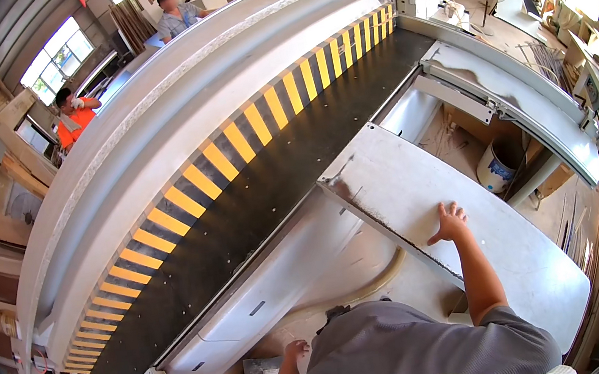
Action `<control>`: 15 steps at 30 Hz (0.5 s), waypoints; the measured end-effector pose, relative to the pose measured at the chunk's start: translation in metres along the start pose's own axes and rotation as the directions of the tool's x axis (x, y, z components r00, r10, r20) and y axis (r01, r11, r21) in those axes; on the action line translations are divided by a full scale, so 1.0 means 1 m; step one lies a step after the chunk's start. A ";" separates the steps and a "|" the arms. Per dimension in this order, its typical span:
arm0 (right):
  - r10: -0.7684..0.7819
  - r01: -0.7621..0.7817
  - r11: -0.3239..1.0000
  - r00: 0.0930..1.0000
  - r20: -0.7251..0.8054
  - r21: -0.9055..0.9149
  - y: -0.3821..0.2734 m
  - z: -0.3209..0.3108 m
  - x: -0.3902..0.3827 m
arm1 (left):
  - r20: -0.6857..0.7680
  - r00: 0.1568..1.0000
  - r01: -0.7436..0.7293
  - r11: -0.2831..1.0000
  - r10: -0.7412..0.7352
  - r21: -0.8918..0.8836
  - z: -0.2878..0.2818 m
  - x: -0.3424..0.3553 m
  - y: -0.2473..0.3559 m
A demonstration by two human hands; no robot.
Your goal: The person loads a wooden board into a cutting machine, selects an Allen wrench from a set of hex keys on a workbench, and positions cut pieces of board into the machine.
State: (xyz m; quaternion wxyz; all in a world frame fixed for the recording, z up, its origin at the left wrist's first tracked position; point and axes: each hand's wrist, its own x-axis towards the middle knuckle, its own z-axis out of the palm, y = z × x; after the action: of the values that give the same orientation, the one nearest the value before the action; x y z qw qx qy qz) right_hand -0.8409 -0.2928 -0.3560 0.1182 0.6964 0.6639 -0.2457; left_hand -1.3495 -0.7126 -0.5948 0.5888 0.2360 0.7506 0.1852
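Observation:
My right hand [452,223] lies flat on a light grey metal side table [491,244], its fingers spread and nothing under them but the tabletop. Low beside my body hangs my left hand [296,350], small in the view, with loosely bent fingers that seem to hold nothing. In front of me stretches a long panel-cutting machine. Its black bed [255,201] runs from lower left to upper right, below a guard strip [233,141] striped in yellow and black. A wide pale beam [176,124] arches over the bed.
A second side table [474,70] stands farther right, with a white bucket [496,165] in the gap between the two. A beige hose [359,286] lies on the floor by my legs. Beyond the machine are a person in orange [73,121] and another in a grey shirt [175,22].

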 end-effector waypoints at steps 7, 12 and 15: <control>0.007 -0.008 1.000 1.000 -0.023 -0.003 0.001 0.002 0.000 | -0.005 0.998 -0.067 0.980 0.069 0.188 -0.001 -0.007 0.007; -0.002 0.003 0.999 1.000 -0.027 0.035 0.004 0.006 0.001 | 0.026 0.996 -0.085 0.979 0.081 0.184 -0.002 -0.011 0.005; 0.007 -0.008 0.999 1.000 -0.029 -0.031 -0.003 0.002 -0.003 | 0.037 0.993 -0.119 0.976 0.114 0.184 -0.004 -0.014 0.000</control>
State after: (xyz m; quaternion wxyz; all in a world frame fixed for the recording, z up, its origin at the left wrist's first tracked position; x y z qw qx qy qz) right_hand -0.8445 -0.2957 -0.3556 0.1203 0.7004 0.6667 -0.2248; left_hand -1.3503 -0.7210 -0.5825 0.5621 0.3359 0.7416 0.1455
